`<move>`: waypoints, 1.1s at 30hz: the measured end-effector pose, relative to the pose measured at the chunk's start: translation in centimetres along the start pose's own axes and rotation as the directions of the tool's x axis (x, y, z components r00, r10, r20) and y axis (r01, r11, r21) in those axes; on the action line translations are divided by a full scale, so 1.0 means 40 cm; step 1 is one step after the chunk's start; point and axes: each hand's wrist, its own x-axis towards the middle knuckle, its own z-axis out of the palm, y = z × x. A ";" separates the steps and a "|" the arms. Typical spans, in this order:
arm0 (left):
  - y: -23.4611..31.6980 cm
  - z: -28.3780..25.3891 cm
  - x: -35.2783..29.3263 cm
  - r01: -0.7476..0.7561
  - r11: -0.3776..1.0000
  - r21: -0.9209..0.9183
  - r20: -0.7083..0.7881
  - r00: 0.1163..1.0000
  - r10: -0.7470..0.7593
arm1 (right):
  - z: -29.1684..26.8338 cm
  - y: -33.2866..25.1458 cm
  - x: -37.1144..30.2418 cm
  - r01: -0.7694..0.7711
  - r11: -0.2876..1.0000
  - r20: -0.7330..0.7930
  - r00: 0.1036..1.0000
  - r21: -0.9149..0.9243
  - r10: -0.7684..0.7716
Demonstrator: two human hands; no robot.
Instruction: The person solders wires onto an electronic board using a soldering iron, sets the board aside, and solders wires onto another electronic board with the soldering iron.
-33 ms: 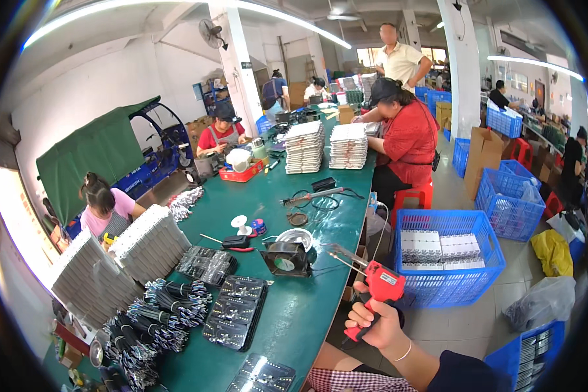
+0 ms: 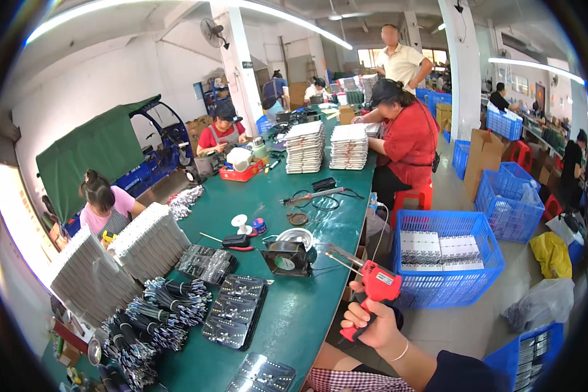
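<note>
Right hand (image 2: 380,330) wrapped round the grip of a red soldering gun (image 2: 380,282), bracelet at the wrist; left hand out of view, its state cannot be told. Gun is raised by the right edge of the green tabletop (image 2: 293,310), prongs angled up and left, toward a black square fan (image 2: 286,260). Behind the fan, a silver round dish (image 2: 296,236). Left of it on the tabletop: dark panels (image 2: 230,312) in a pile, bundled black wires (image 2: 155,321). Right of the gun, a blue crate (image 2: 451,295) holds white slabs (image 2: 419,245).
</note>
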 end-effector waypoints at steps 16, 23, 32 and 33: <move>-0.036 -0.010 -0.045 -0.019 0.998 -0.067 -0.029 0.999 0.017 | 0.013 0.092 0.029 -0.117 0.992 0.059 0.991 -0.036 0.119; -0.127 -0.041 0.003 -0.062 0.993 0.099 0.066 0.996 0.055 | -0.005 0.041 0.045 -0.076 0.996 -0.050 0.996 -0.053 0.073; -0.067 -0.022 -0.005 -0.137 0.990 0.025 -0.062 0.988 0.138 | -0.034 0.010 0.040 0.018 0.981 0.049 0.999 -0.192 -0.009; -0.065 -0.021 -0.009 -0.115 0.992 0.059 -0.048 0.992 0.118 | -0.036 0.010 0.033 0.013 0.984 0.062 0.998 -0.180 -0.002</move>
